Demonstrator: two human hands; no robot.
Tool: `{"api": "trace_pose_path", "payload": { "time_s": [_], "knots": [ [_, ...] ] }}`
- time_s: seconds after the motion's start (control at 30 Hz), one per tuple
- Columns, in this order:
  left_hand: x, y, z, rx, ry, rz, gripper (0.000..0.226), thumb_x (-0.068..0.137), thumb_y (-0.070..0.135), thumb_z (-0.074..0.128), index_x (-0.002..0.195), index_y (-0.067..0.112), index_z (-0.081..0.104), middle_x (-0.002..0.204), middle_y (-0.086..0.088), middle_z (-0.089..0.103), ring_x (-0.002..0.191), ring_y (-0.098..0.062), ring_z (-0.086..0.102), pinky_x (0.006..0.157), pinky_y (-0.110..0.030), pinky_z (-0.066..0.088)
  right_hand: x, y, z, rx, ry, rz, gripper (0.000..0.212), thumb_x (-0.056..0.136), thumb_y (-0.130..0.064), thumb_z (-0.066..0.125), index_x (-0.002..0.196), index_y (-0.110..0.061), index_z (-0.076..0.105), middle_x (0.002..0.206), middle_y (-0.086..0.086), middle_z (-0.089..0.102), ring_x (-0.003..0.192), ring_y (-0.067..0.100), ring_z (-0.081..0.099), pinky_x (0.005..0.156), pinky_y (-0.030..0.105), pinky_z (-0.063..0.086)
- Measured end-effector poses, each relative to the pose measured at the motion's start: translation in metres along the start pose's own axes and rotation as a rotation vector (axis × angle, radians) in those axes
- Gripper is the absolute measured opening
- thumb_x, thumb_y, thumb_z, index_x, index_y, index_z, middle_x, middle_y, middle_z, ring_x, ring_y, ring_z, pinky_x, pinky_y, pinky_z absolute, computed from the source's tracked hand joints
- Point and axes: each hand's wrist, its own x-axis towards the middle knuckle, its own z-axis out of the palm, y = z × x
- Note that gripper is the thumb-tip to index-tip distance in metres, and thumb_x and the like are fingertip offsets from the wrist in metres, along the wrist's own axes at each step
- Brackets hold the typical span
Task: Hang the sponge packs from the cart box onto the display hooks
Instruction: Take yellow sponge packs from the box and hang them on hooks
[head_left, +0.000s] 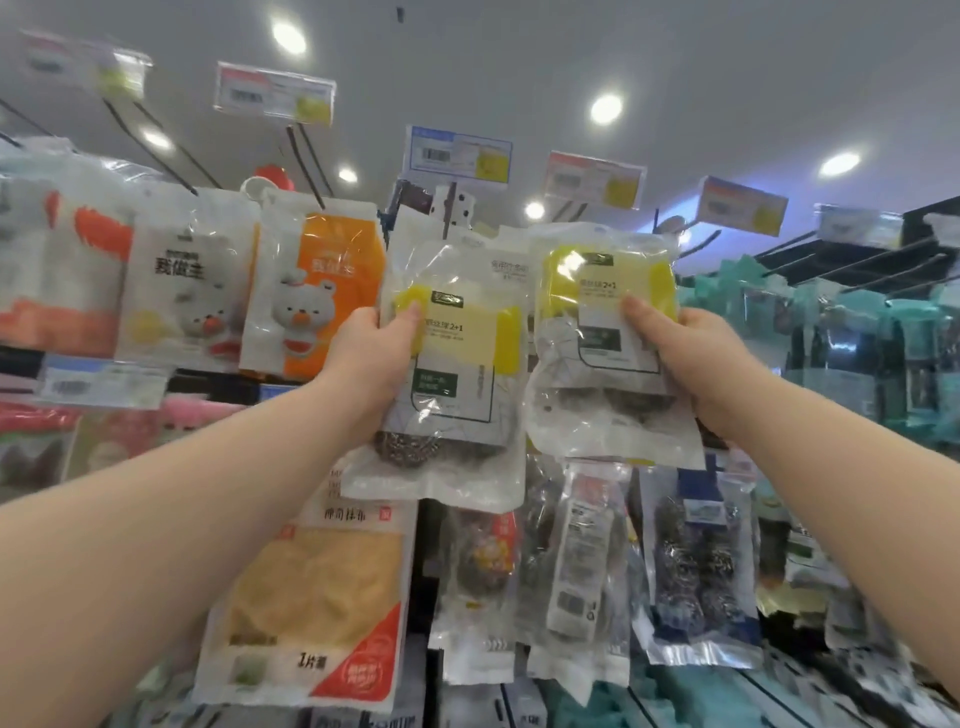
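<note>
Two sponge packs are held up side by side in front of the top row of the display, one in each hand, near the middle of the rack. The left pack (457, 374) stands on end with its long axis nearly upright, the top leaning slightly to the right, and its printed face turned toward the camera. The right pack (602, 338) sits a little higher, also upright and facing the camera, and its left edge is just beside the left pack's right edge.

Each is a clear plastic bag with a yellow sponge in the upper part, a white card with a dark green patch and "2+1" across the middle, and dark wire scourers at the bottom.

The left hand (371, 358) grips the left pack by its left edge, thumb pressed on the front over the sponge and fingers hidden behind. The right hand (696, 364) grips the right pack by its right edge in the same way, thumb on the card.

Above them, black hooks (306, 161) carry price tags (460, 153). An orange bear pack (317, 291) hangs to the left, and scourer packs (701, 571) hang below.
</note>
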Motion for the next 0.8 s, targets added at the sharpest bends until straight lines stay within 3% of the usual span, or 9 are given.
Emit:
{"api": "trace_pose_path", "payload": {
  "time_s": [0.23,0.43,0.57,0.8],
  "knots": [
    [0.027,-0.002,-0.003,-0.034,0.035,0.07,0.034,0.095,0.04,0.05,0.115,0.012,0.055,0.111,-0.011,0.066,0.098,-0.031,0.066,0.085,-0.048,0.056,0.03,0.003,0.014,0.05,0.022,-0.019,0.061,0.078,-0.057,0.064,0.115,-0.009,0.059,0.111,0.011,0.066,0.103,0.033,0.061,0.096,0.05,0.047],
    [0.04,0.001,0.002,-0.059,0.096,0.131,0.019,0.096,0.038,0.051,0.094,0.019,0.052,0.105,-0.01,0.065,0.097,-0.03,0.065,0.084,-0.047,0.056,0.051,0.007,0.02,0.035,0.032,-0.082,0.058,0.079,-0.056,0.063,0.116,-0.011,0.056,0.109,0.009,0.066,0.102,0.031,0.062,0.095,0.05,0.048],
    [0.046,0.001,0.008,-0.058,0.099,0.141,0.028,0.095,0.038,0.051,0.108,0.013,0.053,0.11,-0.013,0.064,0.098,-0.033,0.065,0.085,-0.05,0.055,0.061,0.01,0.023,0.013,0.056,-0.128,0.051,0.08,-0.056,0.061,0.108,-0.013,0.056,0.107,0.008,0.065,0.1,0.028,0.062,0.094,0.048,0.048],
    [0.053,-0.002,0.018,-0.07,0.094,0.153,0.037,0.095,0.038,0.051,0.119,0.009,0.053,0.112,-0.013,0.065,0.1,-0.031,0.065,0.087,-0.049,0.055,0.074,0.012,0.024,0.048,0.057,-0.165,0.051,0.084,-0.051,0.06,0.118,-0.013,0.055,0.1,0.001,0.066,0.091,0.018,0.062,0.08,0.033,0.049]
  ]
}}
